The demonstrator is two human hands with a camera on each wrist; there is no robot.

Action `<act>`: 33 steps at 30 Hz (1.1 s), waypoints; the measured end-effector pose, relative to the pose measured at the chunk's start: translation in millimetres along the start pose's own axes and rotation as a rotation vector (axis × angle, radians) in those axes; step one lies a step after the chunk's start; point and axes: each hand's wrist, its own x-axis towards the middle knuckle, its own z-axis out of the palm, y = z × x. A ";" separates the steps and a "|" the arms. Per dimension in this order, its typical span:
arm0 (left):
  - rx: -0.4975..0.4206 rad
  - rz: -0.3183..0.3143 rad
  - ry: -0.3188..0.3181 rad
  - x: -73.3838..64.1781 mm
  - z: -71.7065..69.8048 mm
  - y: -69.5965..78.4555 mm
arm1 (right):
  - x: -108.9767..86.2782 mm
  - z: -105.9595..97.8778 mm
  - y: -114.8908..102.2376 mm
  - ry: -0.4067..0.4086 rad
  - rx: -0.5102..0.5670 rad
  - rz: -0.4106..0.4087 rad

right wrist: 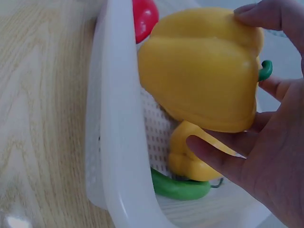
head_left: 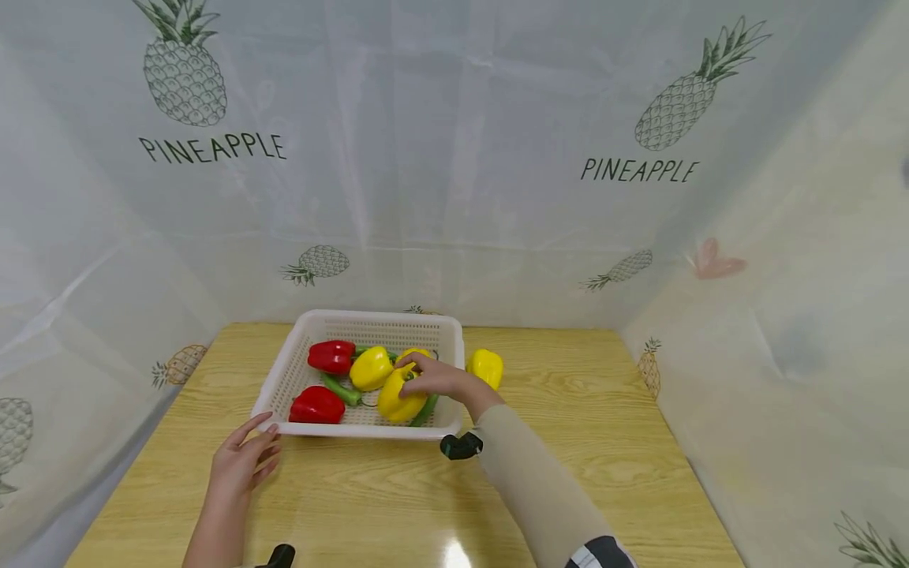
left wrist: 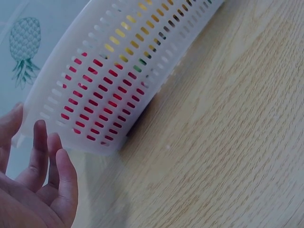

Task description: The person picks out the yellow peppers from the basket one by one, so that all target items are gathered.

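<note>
My right hand [head_left: 435, 377] grips a large yellow bell pepper [head_left: 400, 401], thumb on one side and fingers on the other, inside the right part of the white basket [head_left: 355, 431]. Its green stem [right wrist: 266, 70] points toward my palm. A smaller yellow pepper [right wrist: 190, 152] and a green chili pepper [right wrist: 179, 187] lie beyond it in the right wrist view. My left hand [head_left: 240, 460] touches the basket's near left corner with extended fingertips; its other fingers [left wrist: 66, 178] are loosely bent beside the outer wall.
In the basket also lie two red bell peppers [head_left: 316, 405], another yellow bell pepper [head_left: 371, 368] and a green chili [head_left: 342, 390]. Just outside its right wall, a yellow bell pepper [head_left: 486, 368] rests on the wooden table [head_left: 568, 450]. Pineapple-print curtains [head_left: 454, 158] enclose the table's back and sides.
</note>
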 end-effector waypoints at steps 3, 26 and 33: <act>0.005 -0.004 -0.007 -0.1 -1.1 0.7 | -6.6 -3.9 0.5 0.023 0.028 -0.027; -0.032 -0.010 0.004 0.9 1.0 0.2 | -63.9 -34.0 28.4 0.217 0.346 -0.143; -0.033 -0.013 0.001 1.9 0.1 -0.5 | -84.5 -43.3 42.2 0.208 0.482 -0.182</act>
